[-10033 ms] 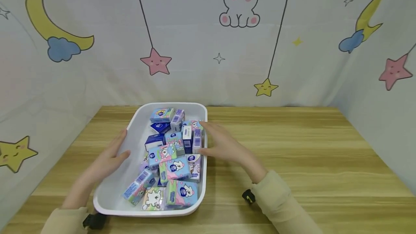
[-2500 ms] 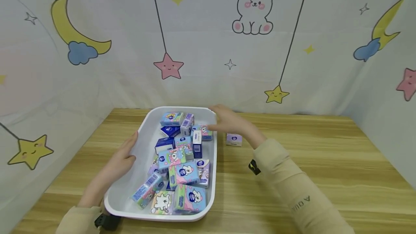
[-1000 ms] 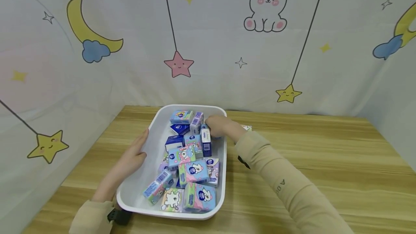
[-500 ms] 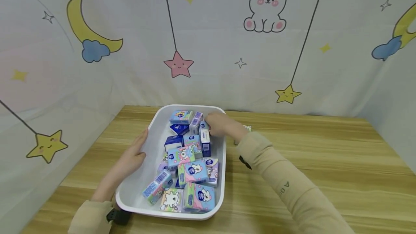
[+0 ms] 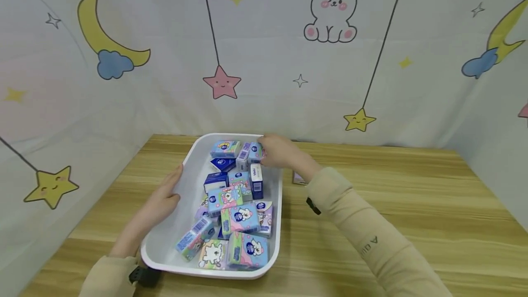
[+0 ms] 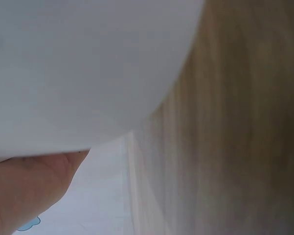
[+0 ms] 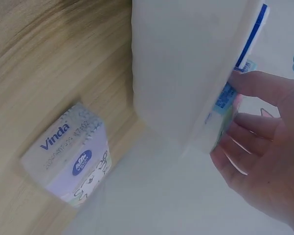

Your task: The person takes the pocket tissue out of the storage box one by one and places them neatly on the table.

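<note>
A white plastic tub [image 5: 173, 242] holds several small tissue packs, some light blue with cartoons [image 5: 240, 217], some dark blue [image 5: 216, 181], some purple. My left hand [image 5: 158, 200] grips the tub's left side, thumb over the rim; in the left wrist view part of that hand [image 6: 34, 183] shows against the outer wall. At the tub's far right, my right hand [image 5: 282, 152] pinches a light blue tissue pack [image 5: 255, 152] near rim height. The right wrist view shows the thumb and fingers on that pack [image 7: 225, 100], which the tub wall partly hides.
A purple and white Vinda tissue pack [image 7: 71, 154] lies on the wooden table [image 5: 371, 223] right of the tub, mostly hidden behind my right forearm in the head view. A white cartoon cloth [image 5: 264, 58] hangs around the table's back and sides.
A purple tissue pack has gone from the tub to the table on the right. My right hand then reached back in and has raised a light blue pack. My left hand has stayed on the tub.
</note>
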The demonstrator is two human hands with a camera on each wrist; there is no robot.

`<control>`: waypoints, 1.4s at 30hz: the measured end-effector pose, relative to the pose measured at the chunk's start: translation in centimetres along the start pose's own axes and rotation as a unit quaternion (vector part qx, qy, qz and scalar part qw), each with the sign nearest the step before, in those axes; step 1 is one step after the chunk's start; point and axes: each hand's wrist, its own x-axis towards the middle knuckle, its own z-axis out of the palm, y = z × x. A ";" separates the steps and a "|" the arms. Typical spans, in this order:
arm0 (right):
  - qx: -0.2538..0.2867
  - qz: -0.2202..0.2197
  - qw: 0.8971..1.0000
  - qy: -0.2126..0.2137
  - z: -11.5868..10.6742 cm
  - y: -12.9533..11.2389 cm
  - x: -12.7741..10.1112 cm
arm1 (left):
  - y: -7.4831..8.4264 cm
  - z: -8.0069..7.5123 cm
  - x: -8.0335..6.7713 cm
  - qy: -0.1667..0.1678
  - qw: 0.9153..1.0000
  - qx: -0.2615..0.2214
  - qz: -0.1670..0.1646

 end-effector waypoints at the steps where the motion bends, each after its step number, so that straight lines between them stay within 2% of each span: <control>1: 0.004 0.005 1.000 0.003 -0.1 0.0 -0.1 | 0.0 0.0 0.0 0.001 1.000 0.001 0.003; 7: 0.041 0.033 0.998 0.042 -0.7 0.4 -0.9 | -0.2 -0.1 -0.1 0.001 1.000 0.003 0.004; 18: 0.104 0.097 0.985 0.096 -1.1 1.5 -2.7 | -0.3 -0.2 -0.2 -0.005 1.000 0.001 -0.004; 31: 0.181 0.160 0.963 0.118 0.1 3.8 -4.7 | -0.4 -0.2 -0.1 -0.006 1.000 0.005 -0.007; 37: 0.184 0.189 0.958 0.110 0.5 5.4 -5.7 | -0.4 -0.1 -0.1 -0.011 1.000 0.005 -0.005; 42: 0.213 0.220 0.947 0.094 0.9 7.1 -6.8 | -0.4 0.0 0.0 -0.012 1.000 0.004 -0.002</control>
